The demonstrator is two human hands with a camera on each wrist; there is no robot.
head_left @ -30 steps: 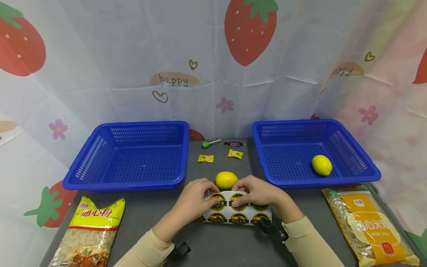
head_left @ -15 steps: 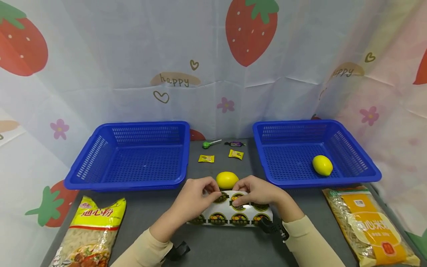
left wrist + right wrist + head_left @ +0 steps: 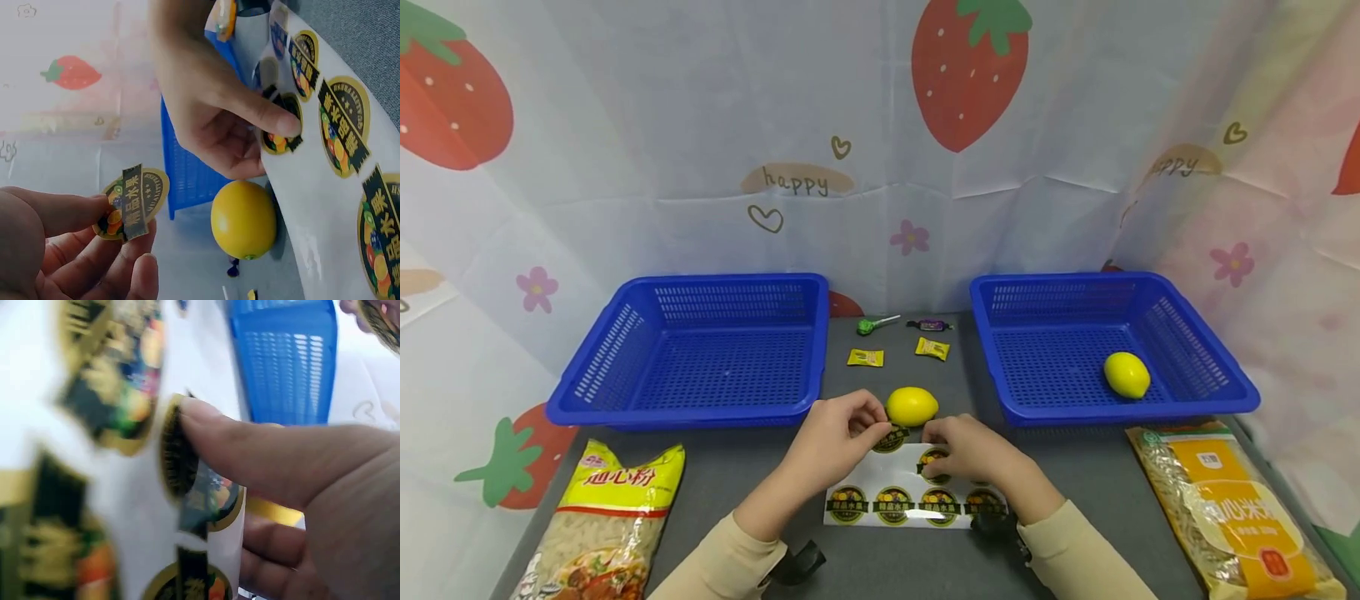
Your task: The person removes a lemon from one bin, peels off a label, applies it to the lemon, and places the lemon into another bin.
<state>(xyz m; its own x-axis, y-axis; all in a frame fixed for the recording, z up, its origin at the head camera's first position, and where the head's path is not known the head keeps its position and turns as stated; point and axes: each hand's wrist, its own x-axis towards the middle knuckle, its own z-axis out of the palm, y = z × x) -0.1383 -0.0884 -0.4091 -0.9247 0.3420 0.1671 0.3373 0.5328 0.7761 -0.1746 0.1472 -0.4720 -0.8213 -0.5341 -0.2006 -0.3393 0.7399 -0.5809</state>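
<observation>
A white sticker sheet (image 3: pixel 895 492) with round fruit labels lies on the grey table in front of me. My left hand (image 3: pixel 842 433) pinches one peeled round sticker (image 3: pixel 891 439) (image 3: pixel 132 203) just in front of a yellow lemon (image 3: pixel 912 406) (image 3: pixel 244 219). My right hand (image 3: pixel 962 446) holds the sheet (image 3: pixel 312 187) down, its fingertips (image 3: pixel 194 415) pressing on a sticker (image 3: pixel 187 475) at the sheet's far edge. A second lemon (image 3: pixel 1126 374) lies in the right blue basket (image 3: pixel 1225 400).
An empty blue basket (image 3: pixel 692 412) stands at the left. A green lollipop (image 3: pixel 872 323) and several small wrapped candies (image 3: pixel 865 357) lie between the baskets. Pasta bags rest at the front left (image 3: pixel 602 517) and front right (image 3: pixel 1225 508). Strawberry-print cloth walls surround the table.
My left hand has peeled one sticker off the sheet and lifted it toward the lemon. The sheet has slid flat toward me, with my right hand still pressing its far edge.
</observation>
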